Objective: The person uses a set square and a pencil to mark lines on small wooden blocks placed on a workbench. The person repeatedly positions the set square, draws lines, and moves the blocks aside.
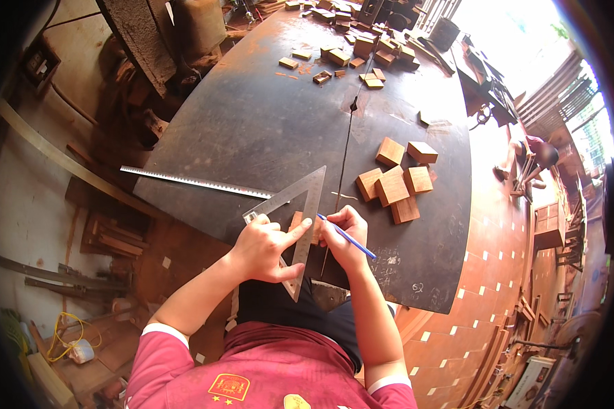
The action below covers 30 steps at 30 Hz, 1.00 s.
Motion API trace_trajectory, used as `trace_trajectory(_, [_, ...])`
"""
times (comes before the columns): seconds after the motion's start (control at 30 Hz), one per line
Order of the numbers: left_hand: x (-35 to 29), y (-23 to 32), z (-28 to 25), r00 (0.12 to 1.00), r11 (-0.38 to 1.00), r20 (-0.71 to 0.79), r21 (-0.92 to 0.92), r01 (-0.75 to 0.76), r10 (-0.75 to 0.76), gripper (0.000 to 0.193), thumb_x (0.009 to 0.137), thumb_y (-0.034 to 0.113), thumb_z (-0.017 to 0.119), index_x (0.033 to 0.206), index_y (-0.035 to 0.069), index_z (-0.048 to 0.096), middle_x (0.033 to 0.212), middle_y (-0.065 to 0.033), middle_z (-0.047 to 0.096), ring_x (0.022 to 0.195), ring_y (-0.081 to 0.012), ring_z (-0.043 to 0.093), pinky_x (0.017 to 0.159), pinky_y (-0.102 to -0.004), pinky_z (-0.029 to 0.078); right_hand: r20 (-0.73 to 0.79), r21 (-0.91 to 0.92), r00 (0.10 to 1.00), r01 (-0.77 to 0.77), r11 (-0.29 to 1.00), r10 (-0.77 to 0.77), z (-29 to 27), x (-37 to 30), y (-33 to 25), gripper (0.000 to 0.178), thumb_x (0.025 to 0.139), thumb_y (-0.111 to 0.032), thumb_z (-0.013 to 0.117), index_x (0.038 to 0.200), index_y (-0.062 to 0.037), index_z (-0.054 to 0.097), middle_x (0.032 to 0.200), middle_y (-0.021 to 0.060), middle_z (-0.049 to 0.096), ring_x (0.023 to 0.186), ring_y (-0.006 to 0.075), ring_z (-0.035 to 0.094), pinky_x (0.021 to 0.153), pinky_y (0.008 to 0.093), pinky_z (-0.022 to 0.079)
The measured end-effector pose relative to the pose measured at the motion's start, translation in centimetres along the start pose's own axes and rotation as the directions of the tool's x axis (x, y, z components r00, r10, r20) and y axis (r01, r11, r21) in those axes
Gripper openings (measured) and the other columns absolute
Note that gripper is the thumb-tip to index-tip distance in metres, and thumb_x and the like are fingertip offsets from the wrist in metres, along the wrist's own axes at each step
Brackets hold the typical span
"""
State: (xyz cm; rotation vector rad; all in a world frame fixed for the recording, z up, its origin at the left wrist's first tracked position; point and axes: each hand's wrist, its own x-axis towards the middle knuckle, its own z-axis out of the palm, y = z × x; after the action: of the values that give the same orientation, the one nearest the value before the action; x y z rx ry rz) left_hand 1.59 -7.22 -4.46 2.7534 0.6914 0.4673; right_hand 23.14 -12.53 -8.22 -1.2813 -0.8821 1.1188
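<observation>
A metal triangle square (pixel 312 202) lies over a small reddish wooden block (pixel 297 221) at the near edge of the dark table. My left hand (pixel 262 249) is closed on the square; its index finger and thumb press along the long side while the other fingers curl by the thick edge. In my right hand (pixel 348 235) is a blue pen (pixel 355 245), pinched with its tip at the square's edge, close to the block. Much of the block is hidden beneath the square and hands. A long steel ruler (pixel 198 181) reaches leftward from the square.
Several cut wooden blocks (pixel 391 186) are clustered right of my hands, some stacked. More blocks (pixel 363 46) are scattered at the table's far end. A narrow slot (pixel 348 140) runs along the dark tabletop (pixel 252 123). Another person (pixel 543 154) is far off at the right.
</observation>
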Motion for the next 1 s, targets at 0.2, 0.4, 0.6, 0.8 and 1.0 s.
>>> trace_trajectory(0.2, [-0.2,-0.1,0.6,0.998,1.0,-0.062,0.003,0.012,-0.011,0.087,0.076,0.059,0.074,0.145,0.008,0.065,0.057,-0.008,0.052,0.054,-0.0262,0.055,0.068,-0.0392,0.041,-0.028,0.038,1.0,0.013,0.999,-0.012,-0.1,-0.1,0.6,0.013,0.093,0.001,0.069,0.094,-0.0022,0.056,0.076,0.0054,0.068,0.062,0.0078,0.065,0.051,0.0223,0.052])
trace_trajectory(0.4, [0.1,0.2,0.2,0.999,0.999,-0.033,0.019,0.026,-0.025,0.086,0.075,0.057,0.074,0.145,0.009,0.065,0.057,-0.0081,0.053,0.053,-0.0259,0.054,0.068,-0.0392,0.041,-0.021,-0.009,0.997,0.075,0.997,-0.075,-0.1,-0.1,0.9,0.011,0.093,0.004,0.068,0.092,-0.0022,0.059,0.076,0.0035,0.068,0.061,0.0063,0.062,0.051,0.0211,0.049])
trace_trajectory(0.6, [0.3,0.6,-0.3,1.0,0.999,0.003,0.045,0.018,-0.018,0.085,0.076,0.056,0.075,0.145,0.007,0.064,0.057,-0.0093,0.059,0.055,-0.0267,0.062,0.069,-0.0392,0.045,-0.037,-0.044,0.989,0.142,0.989,-0.144,0.2,-0.1,1.6,0.013,0.094,0.002,0.07,0.089,-0.002,0.059,0.078,0.0029,0.069,0.065,0.0046,0.062,0.057,0.0204,0.049])
trace_trajectory(0.8, [0.4,0.6,-0.3,1.0,0.998,0.015,0.061,0.023,-0.024,0.086,0.076,0.057,0.075,0.146,0.007,0.064,0.058,-0.0107,0.06,0.055,-0.0269,0.062,0.069,-0.0393,0.046,-0.066,-0.069,0.991,0.107,0.992,-0.112,0.3,-0.2,1.4,0.016,0.092,-0.003,0.075,0.085,-0.0001,0.061,0.079,0.0038,0.07,0.072,0.0033,0.059,0.06,0.023,0.048])
trace_trajectory(1.0, [0.4,0.7,-0.2,0.999,0.998,0.008,0.044,0.037,-0.038,0.086,0.075,0.055,0.075,0.146,0.008,0.063,0.057,-0.011,0.059,0.054,-0.0271,0.061,0.07,-0.0393,0.046,-0.046,-0.119,0.983,0.168,0.978,-0.175,0.2,-0.1,1.5,0.013,0.095,0.001,0.071,0.09,-0.0006,0.06,0.08,0.0026,0.069,0.072,0.0033,0.062,0.062,0.0209,0.049])
